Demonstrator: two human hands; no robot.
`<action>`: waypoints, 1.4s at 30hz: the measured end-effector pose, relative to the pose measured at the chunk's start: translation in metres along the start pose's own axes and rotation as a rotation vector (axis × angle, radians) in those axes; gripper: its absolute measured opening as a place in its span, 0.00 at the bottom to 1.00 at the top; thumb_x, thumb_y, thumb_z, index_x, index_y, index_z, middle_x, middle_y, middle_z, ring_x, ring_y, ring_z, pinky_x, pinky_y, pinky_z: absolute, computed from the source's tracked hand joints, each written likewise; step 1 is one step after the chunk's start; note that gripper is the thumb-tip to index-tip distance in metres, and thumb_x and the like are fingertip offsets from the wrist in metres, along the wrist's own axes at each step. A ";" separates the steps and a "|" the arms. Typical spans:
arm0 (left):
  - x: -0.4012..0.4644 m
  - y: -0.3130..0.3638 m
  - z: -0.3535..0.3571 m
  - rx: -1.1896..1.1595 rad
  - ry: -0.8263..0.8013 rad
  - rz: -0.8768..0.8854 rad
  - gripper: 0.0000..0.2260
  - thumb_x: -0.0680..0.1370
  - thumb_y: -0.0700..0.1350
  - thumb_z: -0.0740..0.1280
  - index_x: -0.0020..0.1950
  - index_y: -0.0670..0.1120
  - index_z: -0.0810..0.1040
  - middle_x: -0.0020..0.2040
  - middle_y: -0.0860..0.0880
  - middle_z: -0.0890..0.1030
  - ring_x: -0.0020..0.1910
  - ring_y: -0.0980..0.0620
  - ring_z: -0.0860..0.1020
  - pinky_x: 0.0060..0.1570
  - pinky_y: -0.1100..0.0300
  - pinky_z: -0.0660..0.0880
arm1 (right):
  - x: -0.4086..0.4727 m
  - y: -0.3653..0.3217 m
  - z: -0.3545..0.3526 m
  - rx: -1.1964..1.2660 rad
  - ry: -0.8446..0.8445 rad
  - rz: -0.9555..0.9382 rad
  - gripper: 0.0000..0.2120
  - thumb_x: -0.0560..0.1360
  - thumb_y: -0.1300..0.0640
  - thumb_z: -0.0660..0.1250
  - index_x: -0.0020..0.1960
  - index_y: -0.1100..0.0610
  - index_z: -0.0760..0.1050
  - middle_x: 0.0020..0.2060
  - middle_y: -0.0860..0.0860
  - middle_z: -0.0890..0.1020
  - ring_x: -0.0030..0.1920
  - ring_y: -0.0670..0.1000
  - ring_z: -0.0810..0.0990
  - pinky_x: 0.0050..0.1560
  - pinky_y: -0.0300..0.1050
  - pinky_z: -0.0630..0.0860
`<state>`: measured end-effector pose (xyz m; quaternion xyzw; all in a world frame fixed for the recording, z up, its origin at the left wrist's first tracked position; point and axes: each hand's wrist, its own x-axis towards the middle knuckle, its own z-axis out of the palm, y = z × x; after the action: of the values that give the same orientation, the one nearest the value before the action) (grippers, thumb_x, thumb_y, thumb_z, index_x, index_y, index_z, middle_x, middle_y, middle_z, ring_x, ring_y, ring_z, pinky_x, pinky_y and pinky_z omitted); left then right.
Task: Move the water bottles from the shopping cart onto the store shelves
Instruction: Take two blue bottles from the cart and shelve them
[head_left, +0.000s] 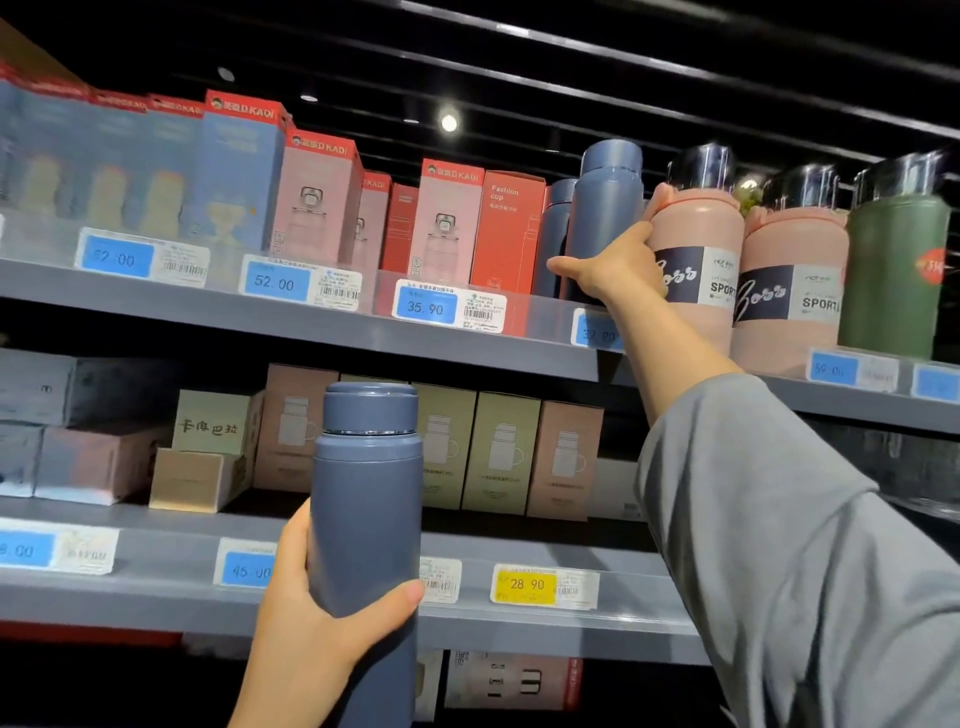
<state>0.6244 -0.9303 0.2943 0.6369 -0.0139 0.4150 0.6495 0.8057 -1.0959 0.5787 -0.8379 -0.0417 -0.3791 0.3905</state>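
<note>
left hand (332, 618): lower centre of frame, fingers and thumb wrapped round the lower body of a blue-grey insulated bottle (366, 519), holding it upright in front of the lower shelf edge.
held bottle: matching screw cap on top, plain matte body, bottom end hidden behind the hand and frame edge.
right hand (610, 265): centre right, arm in grey sleeve (789, 545) stretched up to the top shelf (291, 317); fingers spread, palm side against a pink sport bottle (693, 260), thumb pointing left near a blue-grey bottle on the shelf (605, 218). Whether the fingers curl behind the pink bottle, cannot tell.
top shelf, right: second blue-grey bottle (556, 234) behind the first, second pink bottle (789, 291) touching the first, green bottle (896, 270) at far right; pink ones have dark clear lids and a black and white label.
top shelf, left: blue, pink and red boxed cups (322, 202) in a row, blurred at far left.
price tags: blue 52.00, 52.00, 35.90 (426, 307) on top rail; yellow 28.90 (524, 584) on lower rail.
lower shelf (156, 587): beige, pink and green cup boxes (501, 452) standing behind the held bottle.
shopping cart: not in view.
</note>
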 end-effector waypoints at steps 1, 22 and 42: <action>-0.001 0.001 -0.002 0.004 -0.008 0.002 0.43 0.61 0.36 0.80 0.67 0.59 0.61 0.53 0.66 0.71 0.50 0.63 0.72 0.43 0.65 0.68 | 0.000 0.000 0.000 -0.011 0.001 -0.006 0.47 0.66 0.38 0.75 0.71 0.59 0.55 0.65 0.57 0.73 0.63 0.60 0.75 0.54 0.55 0.72; -0.015 0.009 -0.001 -0.016 -0.074 -0.010 0.44 0.56 0.48 0.80 0.67 0.62 0.62 0.57 0.64 0.73 0.53 0.61 0.74 0.42 0.67 0.70 | -0.018 0.004 0.000 -0.125 0.035 -0.051 0.58 0.65 0.33 0.72 0.78 0.56 0.42 0.72 0.60 0.63 0.69 0.62 0.68 0.61 0.58 0.70; 0.015 0.093 0.045 0.278 -0.396 0.563 0.49 0.65 0.45 0.77 0.76 0.63 0.50 0.70 0.69 0.60 0.71 0.66 0.61 0.63 0.70 0.66 | -0.223 0.046 -0.028 1.057 -0.337 -0.265 0.39 0.56 0.52 0.80 0.64 0.53 0.70 0.54 0.49 0.83 0.53 0.50 0.83 0.47 0.43 0.81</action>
<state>0.6058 -0.9746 0.3866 0.7584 -0.2575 0.4439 0.4019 0.6469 -1.0964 0.4127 -0.5650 -0.3923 -0.2137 0.6937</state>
